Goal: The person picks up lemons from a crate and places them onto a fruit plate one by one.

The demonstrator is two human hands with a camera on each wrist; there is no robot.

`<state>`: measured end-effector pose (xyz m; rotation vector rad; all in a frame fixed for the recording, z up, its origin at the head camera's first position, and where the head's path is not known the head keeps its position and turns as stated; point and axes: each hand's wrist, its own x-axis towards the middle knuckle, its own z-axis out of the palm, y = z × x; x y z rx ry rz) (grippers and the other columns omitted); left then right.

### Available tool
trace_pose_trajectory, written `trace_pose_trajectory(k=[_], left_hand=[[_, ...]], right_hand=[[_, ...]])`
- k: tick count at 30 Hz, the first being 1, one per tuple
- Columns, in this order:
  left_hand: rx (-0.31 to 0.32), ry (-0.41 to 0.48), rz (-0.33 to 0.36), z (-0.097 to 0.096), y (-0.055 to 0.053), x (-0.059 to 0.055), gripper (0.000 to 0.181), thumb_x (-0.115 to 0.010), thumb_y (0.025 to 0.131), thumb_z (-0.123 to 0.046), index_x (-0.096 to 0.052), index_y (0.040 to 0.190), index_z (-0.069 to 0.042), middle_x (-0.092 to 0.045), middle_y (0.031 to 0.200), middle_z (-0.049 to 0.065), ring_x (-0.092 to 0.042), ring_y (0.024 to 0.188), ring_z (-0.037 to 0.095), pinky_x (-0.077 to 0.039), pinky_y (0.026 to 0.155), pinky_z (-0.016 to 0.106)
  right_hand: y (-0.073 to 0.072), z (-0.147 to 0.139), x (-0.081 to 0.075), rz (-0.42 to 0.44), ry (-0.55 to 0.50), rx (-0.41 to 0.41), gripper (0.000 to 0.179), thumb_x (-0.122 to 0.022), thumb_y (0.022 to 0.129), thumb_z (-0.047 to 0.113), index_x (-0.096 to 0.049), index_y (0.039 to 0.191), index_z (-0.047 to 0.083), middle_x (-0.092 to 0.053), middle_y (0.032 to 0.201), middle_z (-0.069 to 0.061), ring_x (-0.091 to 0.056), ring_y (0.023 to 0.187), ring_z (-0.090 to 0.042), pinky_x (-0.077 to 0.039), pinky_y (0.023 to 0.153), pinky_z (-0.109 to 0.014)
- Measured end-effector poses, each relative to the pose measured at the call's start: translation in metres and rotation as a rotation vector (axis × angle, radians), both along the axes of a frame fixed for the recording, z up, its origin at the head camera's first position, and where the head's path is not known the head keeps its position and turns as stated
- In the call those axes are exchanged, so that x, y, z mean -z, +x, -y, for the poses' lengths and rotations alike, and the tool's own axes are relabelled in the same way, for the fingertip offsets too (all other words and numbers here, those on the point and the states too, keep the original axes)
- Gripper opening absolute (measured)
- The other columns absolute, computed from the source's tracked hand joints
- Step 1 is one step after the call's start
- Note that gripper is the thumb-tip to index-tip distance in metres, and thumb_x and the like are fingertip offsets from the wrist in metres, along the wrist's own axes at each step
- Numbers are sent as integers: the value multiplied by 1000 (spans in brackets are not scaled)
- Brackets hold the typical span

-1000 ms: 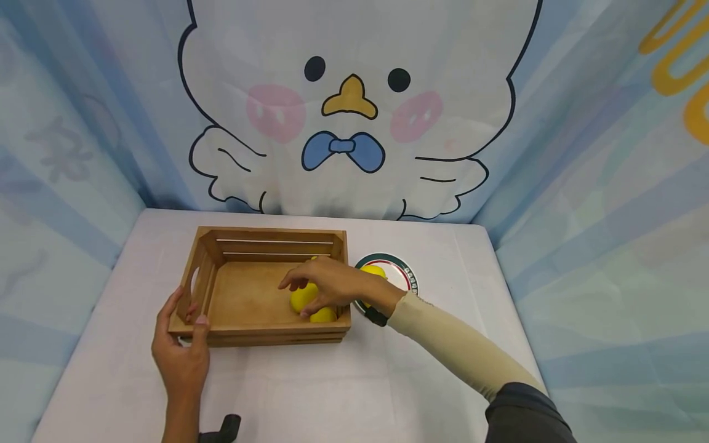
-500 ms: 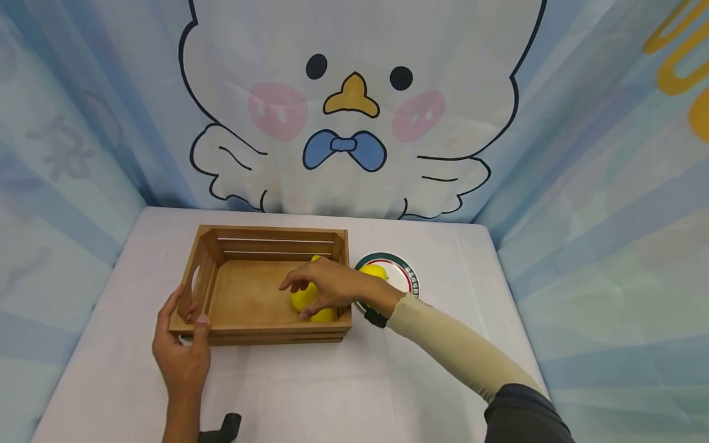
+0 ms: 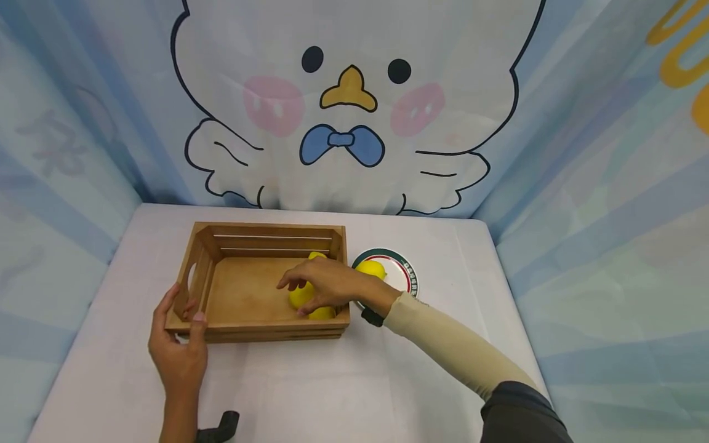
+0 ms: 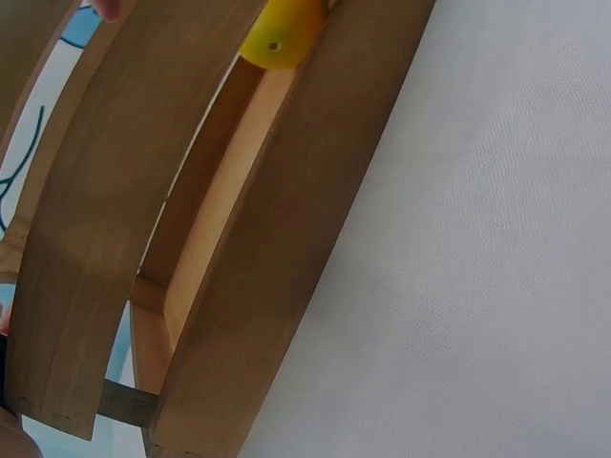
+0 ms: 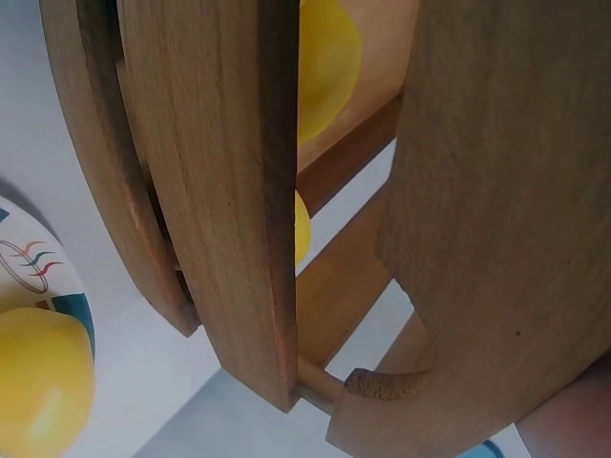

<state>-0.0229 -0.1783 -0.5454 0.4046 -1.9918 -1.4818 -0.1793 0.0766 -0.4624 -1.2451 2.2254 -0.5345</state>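
Observation:
With fingers through the handle slot and thumb on the near rim, my left hand (image 3: 178,351) grips the left end of a wooden slatted crate (image 3: 255,335). Inside the crate's right part lie yellow lemons: one (image 3: 301,296) in the middle, one (image 3: 321,314) by the near wall, one (image 3: 316,255) towards the back. Over them hangs my right hand (image 3: 329,283), thumb and fingers spread and loosely bent. The middle lemon shows beneath it; I cannot tell whether they touch. The left wrist view shows a lemon (image 4: 284,33) between slats; the right wrist view shows another (image 5: 326,72).
Right of the crate, partly behind my right forearm, stands a round plate (image 3: 401,275) with a green patterned rim, bearing a lemon (image 3: 371,269). A white cloth covers the table (image 3: 432,344). Printed curtains (image 3: 343,184) rise behind and at both sides.
The whole head view has shifted slightly up and left. Both hands, the crate and the lemons hold the same places relative to one another.

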Motion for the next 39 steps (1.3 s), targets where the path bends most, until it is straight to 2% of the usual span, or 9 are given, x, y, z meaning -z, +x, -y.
trace_pose_trajectory(k=[13, 23, 30, 39], left_hand=[[-1, 28, 2, 0, -1, 0, 65, -66, 95, 6, -56, 154, -20, -58, 156, 6, -65, 122, 7, -43, 112, 16], [-3, 28, 6, 0, 0, -1, 65, -66, 95, 5, -56, 154, -20, -57, 157, 5, -65, 122, 6, -40, 115, 19], [0, 31, 12, 0, -1, 0, 64, -66, 96, 3, -56, 154, -21, -57, 158, 4, -65, 122, 5, -40, 116, 19], [7, 35, 2, 1, -1, 1, 63, -66, 96, 3, -56, 154, -20, -56, 158, 4, -65, 122, 6, -41, 116, 18]], right_hand=[[-1, 2, -1, -3, 12, -15, 58, -88, 88, 31, -67, 141, 19, -73, 133, 3, -67, 121, -11, -53, 105, -24], [-3, 4, -1, 1, 17, -31, 60, -89, 88, 28, -66, 142, 16, -73, 135, -5, -68, 122, -15, -53, 106, -28], [-5, 6, -1, 14, 39, -40, 62, -90, 86, 25, -65, 142, 17, -73, 135, -6, -68, 122, -17, -54, 105, -28], [-8, 9, -2, 16, 84, -58, 67, -91, 85, 30, -64, 145, 17, -71, 138, -5, -65, 124, -15, -52, 108, -28]])
